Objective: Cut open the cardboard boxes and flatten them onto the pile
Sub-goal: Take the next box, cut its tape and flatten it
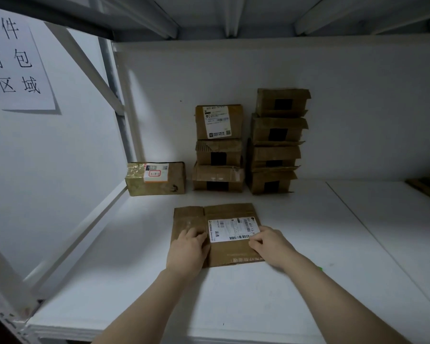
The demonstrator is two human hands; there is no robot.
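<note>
Left forearm (139,306) and right forearm (333,294) are bare, reach forward and converge.

Left hand (188,249): palm down, fingers straight and close together, pointing forward and slightly toward the right hand.

Right hand (271,245): palm down, level with the left hand and near it, not touching it. Its fingers (256,242) angle toward the left hand, slightly bent, tips pressed down.

Both wrists are straight.

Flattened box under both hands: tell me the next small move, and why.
Probably lift the right hand off and reach for the top of the stacked boxes. The flattened box already lies flat on the shelf with the left hand also resting on it, while the boxes behind keep their box shape.
</note>
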